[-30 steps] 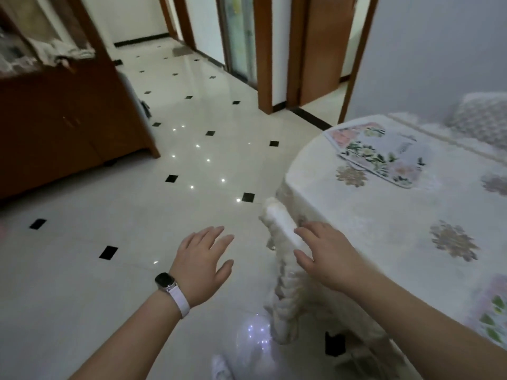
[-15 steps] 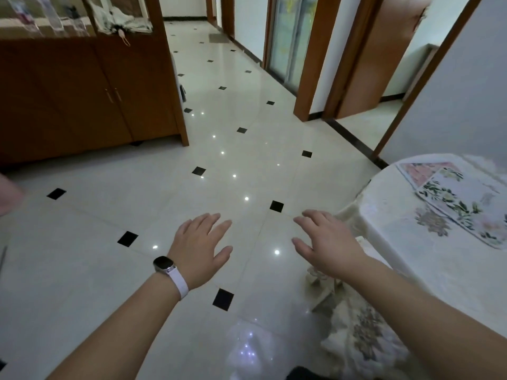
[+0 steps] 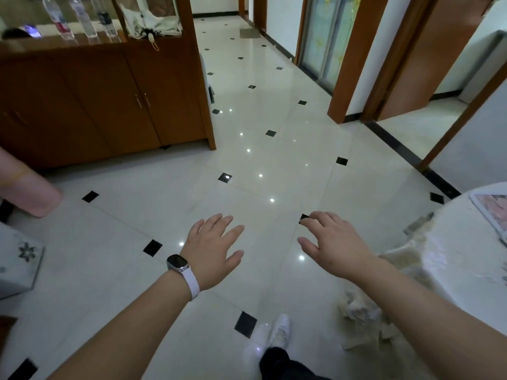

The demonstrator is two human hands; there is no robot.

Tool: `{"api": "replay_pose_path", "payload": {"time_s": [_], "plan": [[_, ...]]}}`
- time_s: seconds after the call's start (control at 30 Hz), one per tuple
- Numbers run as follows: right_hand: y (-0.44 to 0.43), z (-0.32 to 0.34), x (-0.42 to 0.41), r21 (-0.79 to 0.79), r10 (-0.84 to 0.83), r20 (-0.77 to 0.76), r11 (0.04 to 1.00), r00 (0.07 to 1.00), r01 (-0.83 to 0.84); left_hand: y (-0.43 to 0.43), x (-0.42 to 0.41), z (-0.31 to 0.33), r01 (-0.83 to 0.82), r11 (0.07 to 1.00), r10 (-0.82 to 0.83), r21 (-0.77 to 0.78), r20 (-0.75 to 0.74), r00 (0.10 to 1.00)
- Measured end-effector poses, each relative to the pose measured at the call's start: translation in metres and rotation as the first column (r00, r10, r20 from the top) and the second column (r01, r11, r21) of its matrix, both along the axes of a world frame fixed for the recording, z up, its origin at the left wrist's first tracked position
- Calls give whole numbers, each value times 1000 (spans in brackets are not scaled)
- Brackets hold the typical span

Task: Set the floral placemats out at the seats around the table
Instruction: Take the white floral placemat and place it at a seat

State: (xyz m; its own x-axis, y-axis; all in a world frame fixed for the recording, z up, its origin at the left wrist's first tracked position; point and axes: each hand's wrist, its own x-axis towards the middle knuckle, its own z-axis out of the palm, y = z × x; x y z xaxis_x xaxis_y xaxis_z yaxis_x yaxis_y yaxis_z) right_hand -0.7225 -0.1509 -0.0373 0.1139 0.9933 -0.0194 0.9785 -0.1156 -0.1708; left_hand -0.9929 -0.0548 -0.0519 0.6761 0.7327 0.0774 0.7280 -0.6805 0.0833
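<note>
Only a corner of a floral placemat (image 3: 493,211) shows at the far right edge, lying on the table (image 3: 450,242) with its pale cloth. My left hand (image 3: 212,249), with a white watch on the wrist, hovers over the floor with fingers spread and holds nothing. My right hand (image 3: 332,245) is also held out with straight fingers, empty, a short way left of the table's edge. Both hands are apart from the placemat.
A brown wooden cabinet (image 3: 104,105) with bottles (image 3: 82,19) on it stands at the back left. A pink rounded object (image 3: 24,187) and a pale patterned box (image 3: 19,260) are at the left edge. Glossy tiled floor (image 3: 247,174) stretches ahead toward doorways (image 3: 356,58). A white shoe (image 3: 278,331) is below.
The view has swung left away from the table, so the placemats have slid almost out of sight at the right. Both hands stay open and empty, now over the floor.
</note>
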Motion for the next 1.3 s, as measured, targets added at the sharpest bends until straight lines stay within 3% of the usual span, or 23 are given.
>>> {"api": "replay_pose_path", "payload": {"time_s": [0.3,0.7,1.13,1.3], "plan": [[106,5,107,19,-75,-41,997,996,76,115,112,18,83,996,-82,26,-54,995],[136,6,228,-28,-315,-32,949,949,314,223,277,10,367,930,-366,27,-29,930],[243,2,356,-84,-627,11,776,779,625,391,489,-15,628,777,-624,-42,82,777],[253,13,401,-37,-760,6,650,650,759,423,566,-12,743,667,-736,-46,108,668]]}}
